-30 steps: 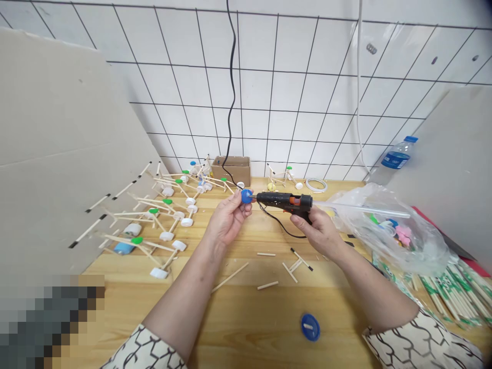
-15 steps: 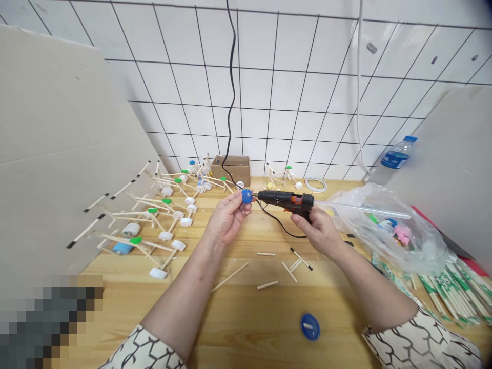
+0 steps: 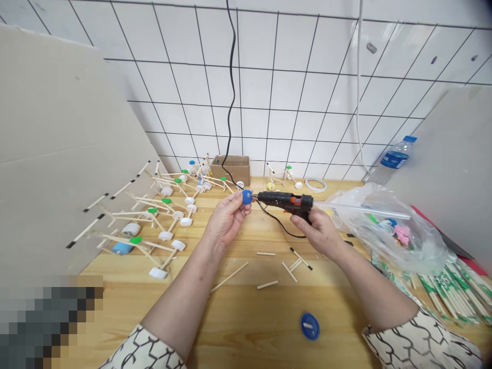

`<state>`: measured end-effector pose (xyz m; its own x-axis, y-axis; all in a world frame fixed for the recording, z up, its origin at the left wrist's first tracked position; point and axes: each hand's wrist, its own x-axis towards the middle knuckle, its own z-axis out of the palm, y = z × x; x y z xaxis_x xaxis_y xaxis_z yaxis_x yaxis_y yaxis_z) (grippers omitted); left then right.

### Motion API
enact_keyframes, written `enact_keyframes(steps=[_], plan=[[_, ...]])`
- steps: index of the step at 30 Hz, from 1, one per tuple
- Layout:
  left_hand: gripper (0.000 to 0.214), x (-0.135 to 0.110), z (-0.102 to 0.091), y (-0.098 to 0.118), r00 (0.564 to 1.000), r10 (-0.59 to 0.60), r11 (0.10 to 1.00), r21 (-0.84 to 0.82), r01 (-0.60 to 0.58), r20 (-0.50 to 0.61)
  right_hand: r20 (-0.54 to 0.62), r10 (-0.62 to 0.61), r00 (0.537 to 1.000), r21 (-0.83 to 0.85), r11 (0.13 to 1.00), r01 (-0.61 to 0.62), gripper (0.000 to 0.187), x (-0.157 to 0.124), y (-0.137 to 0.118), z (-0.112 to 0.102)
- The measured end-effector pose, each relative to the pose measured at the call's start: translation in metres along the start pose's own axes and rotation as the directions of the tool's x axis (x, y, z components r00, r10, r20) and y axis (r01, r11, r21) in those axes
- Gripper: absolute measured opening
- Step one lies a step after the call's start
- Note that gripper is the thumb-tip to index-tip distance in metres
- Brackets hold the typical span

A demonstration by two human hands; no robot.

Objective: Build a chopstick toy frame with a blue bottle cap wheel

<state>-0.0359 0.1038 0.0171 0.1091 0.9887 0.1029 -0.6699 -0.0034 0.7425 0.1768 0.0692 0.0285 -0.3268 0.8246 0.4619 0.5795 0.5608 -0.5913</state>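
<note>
Between the thumb and fingers of my left hand (image 3: pixel 228 216) is a blue bottle cap (image 3: pixel 246 197). My right hand (image 3: pixel 318 228) is wrapped round the handle of a black hot glue gun (image 3: pixel 284 199). The gun's nozzle points left and meets the cap's face; whether glue is coming out is too small to tell. A long clear glue stick (image 3: pixel 369 209) sticks out of the gun's back. Below my hands lie an H-shaped stick frame (image 3: pixel 295 264) with black ends and several loose wooden sticks (image 3: pixel 267 285). Nearer me rests a blue lid (image 3: pixel 310 327) with a short stick piece on it.
Several stick models (image 3: pixel 151 238) with white cap wheels and green caps stand at left. A cardboard box (image 3: pixel 230 170) and tape roll (image 3: pixel 315 184) sit by the tiled wall. At right are a plastic bag (image 3: pixel 388 230), wrapped sticks (image 3: pixel 453 292) and a water bottle (image 3: pixel 395 159).
</note>
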Motion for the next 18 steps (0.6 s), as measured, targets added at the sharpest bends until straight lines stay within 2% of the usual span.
enact_keyframes(steps=[10, 18], plan=[[0.023, -0.0009, 0.0, -0.0004, 1.0, -0.006, 1.0, 0.016, 0.006, -0.002, -0.001, -0.037, 0.999, -0.006, 0.999, 0.037, 0.036, 0.0005, 0.0005, -0.001], [0.016, -0.001, 0.0008, 0.0009, 1.0, -0.004, 1.0, 0.026, 0.005, -0.024, 0.019, -0.01, 1.0, -0.002, 1.0, 0.01, 0.037, 0.0001, -0.0006, -0.0028]])
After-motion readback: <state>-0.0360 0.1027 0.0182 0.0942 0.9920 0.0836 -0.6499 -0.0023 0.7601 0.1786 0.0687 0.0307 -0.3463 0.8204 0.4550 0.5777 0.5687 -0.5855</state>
